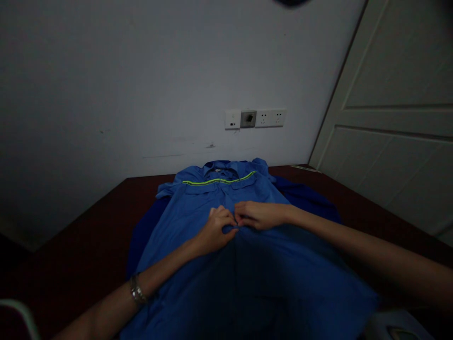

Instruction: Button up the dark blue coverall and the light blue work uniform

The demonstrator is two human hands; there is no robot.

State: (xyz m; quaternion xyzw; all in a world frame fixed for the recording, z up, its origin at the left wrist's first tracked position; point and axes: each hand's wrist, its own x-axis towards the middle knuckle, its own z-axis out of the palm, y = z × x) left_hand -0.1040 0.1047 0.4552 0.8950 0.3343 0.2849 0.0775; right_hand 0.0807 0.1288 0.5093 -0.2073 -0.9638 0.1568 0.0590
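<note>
A blue work shirt lies spread on a dark red table, its collar toward the wall and a yellow-green stripe across the chest. At the middle of its front placket, my left hand pinches the fabric between thumb and fingers. My right hand pinches the placket at the same spot, its fingertips meeting those of the left. Whatever small part lies between the fingertips is hidden. A metal band circles my left wrist.
Darker blue cloth shows from beneath the shirt on both sides. Behind the dark red table stands a white wall with sockets. A white panelled door is at right. A pale object sits at lower right, partly cut off.
</note>
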